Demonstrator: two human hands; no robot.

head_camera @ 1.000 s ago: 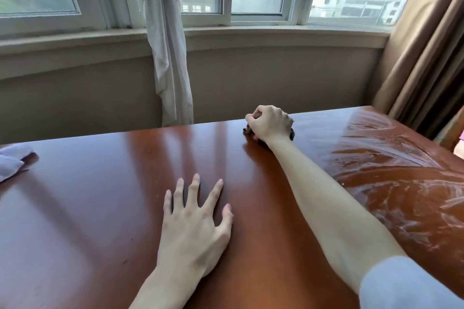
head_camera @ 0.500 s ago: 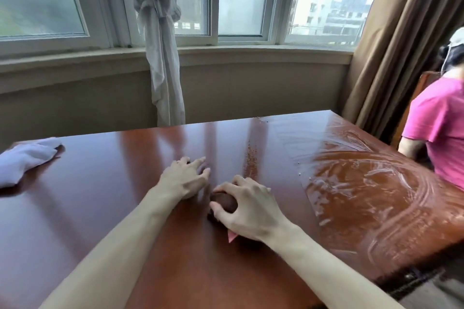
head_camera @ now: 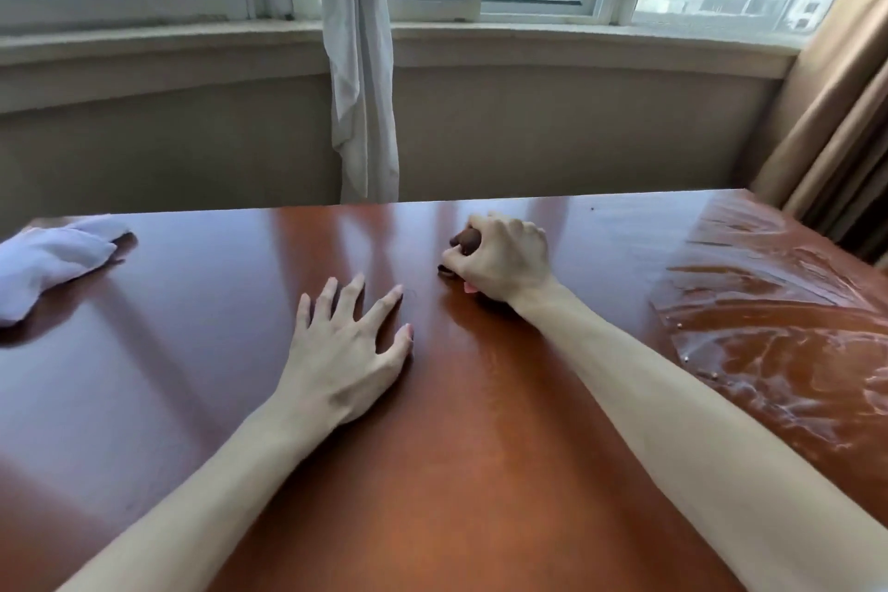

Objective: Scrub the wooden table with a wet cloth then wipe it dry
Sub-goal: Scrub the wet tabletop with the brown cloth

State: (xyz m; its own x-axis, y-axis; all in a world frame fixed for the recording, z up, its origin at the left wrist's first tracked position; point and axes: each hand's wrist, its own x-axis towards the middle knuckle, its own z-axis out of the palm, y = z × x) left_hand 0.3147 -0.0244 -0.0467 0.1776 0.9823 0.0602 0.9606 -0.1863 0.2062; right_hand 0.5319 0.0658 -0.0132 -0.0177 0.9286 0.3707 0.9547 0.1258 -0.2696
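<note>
The right hand [head_camera: 499,257], fingers curled round a bunched dark wet cloth [head_camera: 467,241], has pushed back toward the tabletop's [head_camera: 480,471] far edge (scrubbing continues), while the left hand [head_camera: 343,351] presses flat, fingers spread.

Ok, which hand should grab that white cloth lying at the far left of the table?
Left. The left hand lies flat and free, on the white cloth's side; the right hand grips the dark scrub cloth, farther away.
</note>
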